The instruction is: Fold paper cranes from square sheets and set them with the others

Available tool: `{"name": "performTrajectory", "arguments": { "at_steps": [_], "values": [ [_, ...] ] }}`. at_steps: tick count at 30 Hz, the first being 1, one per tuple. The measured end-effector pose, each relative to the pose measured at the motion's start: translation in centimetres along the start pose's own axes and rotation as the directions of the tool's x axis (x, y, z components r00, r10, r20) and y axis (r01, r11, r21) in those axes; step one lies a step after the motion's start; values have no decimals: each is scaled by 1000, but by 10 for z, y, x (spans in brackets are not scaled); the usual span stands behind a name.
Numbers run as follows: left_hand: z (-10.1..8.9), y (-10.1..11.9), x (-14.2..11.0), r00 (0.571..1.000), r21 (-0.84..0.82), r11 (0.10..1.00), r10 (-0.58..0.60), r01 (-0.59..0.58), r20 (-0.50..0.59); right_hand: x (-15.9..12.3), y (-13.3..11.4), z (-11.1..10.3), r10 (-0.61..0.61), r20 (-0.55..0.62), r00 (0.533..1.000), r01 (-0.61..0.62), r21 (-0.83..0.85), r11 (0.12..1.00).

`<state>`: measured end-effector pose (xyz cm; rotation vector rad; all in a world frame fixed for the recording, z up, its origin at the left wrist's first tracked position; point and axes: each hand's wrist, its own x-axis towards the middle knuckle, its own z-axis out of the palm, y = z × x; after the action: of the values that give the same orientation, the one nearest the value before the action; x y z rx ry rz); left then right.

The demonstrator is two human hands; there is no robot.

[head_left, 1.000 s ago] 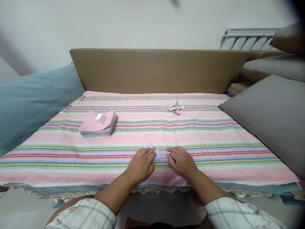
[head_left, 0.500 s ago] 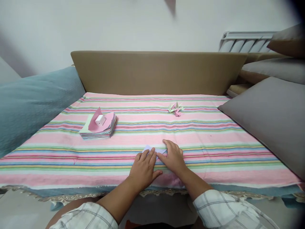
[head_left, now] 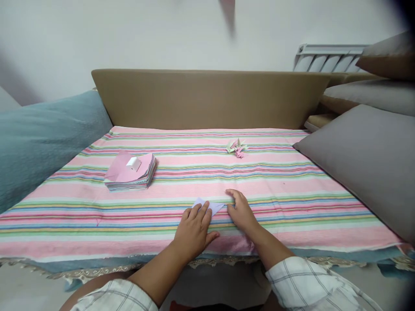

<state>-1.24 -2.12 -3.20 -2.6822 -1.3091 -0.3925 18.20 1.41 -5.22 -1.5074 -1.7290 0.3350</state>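
A small folded sheet of lilac paper [head_left: 216, 207] lies on the striped cloth [head_left: 181, 170] near the front edge. My left hand [head_left: 195, 225] rests flat over its left part, fingers stretched out and pressing it down. The paper's pointed right end shows beyond my fingertips. Just right of that point is my right hand [head_left: 241, 213], thumb and fingers apart, holding nothing. The part of the paper under my left hand is hidden.
On the left stands a stack of coloured paper [head_left: 129, 185] with a small white block [head_left: 133, 163] on top. Several folded paper pieces [head_left: 237, 148], pink and pale green, lie farther back. Grey cushions [head_left: 359, 142] border the right side, a blue-grey cushion [head_left: 55, 134] the left.
My right hand has moved right, off the lilac paper, uncovering its pointed end. My left hand stays on it. The raised pink sheet on the stack has dropped flatter.
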Motion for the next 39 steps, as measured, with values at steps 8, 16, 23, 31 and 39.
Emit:
{"name": "performTrajectory", "arguments": {
  "at_steps": [8, 16, 23, 31, 39],
  "values": [
    [-2, 1, 1, 1000, 3, 1000, -2, 2, 17, -17, -23, -4, -342, 188, 921, 377, -203, 904],
    [-1, -1, 0, 1000, 34, 999, 6, -6, -3, -25, -30, -2, -385, 367, 847, 507, -341, 791],
    [-3, 0, 0, 1000, 56, 998, 6, -6, 2, -29, -23, 2, -330, 315, 890, 445, -439, 780],
    [1, 0, -1, 1000, 40, 999, 0, 0, 6, -31, -22, -8, -249, 267, 931, 360, -549, 755],
    [0, -1, -1, 1000, 34, 999, -1, 1, 19, -31, -17, -9, -141, 255, 956, 265, -555, 789]
  ]
}}
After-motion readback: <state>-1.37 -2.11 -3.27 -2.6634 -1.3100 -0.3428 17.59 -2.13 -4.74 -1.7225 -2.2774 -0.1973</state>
